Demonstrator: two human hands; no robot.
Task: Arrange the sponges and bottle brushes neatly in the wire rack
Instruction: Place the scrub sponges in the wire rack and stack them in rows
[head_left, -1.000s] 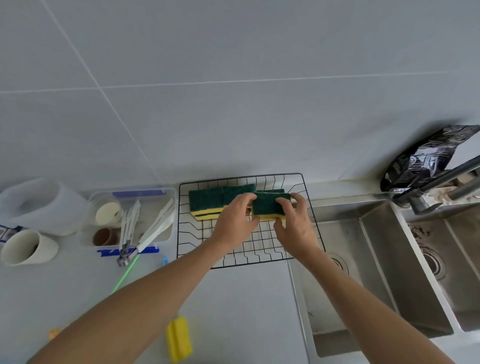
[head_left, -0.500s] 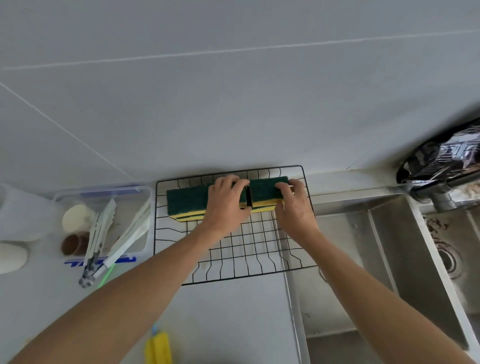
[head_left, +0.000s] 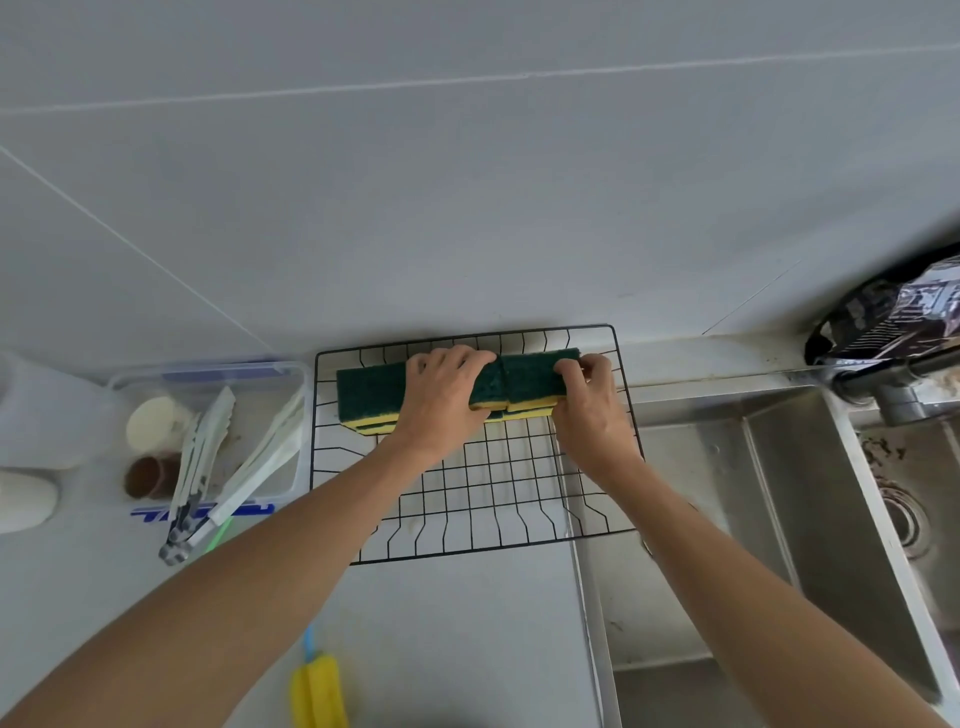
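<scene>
Sponges (head_left: 371, 392), at least three stacked in one wire rack (head_left: 467, 499), gripped by two hands: left (head_left: 441, 400), right (head_left: 592, 410).

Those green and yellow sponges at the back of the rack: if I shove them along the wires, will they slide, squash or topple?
The sponges look like soft foam, so they would probably squash a little under the hands. Their scouring faces look rough and may catch on the wire rack rather than glide. They lie flat in a low stack, so toppling seems unlikely, though the top layer could shift.
</scene>
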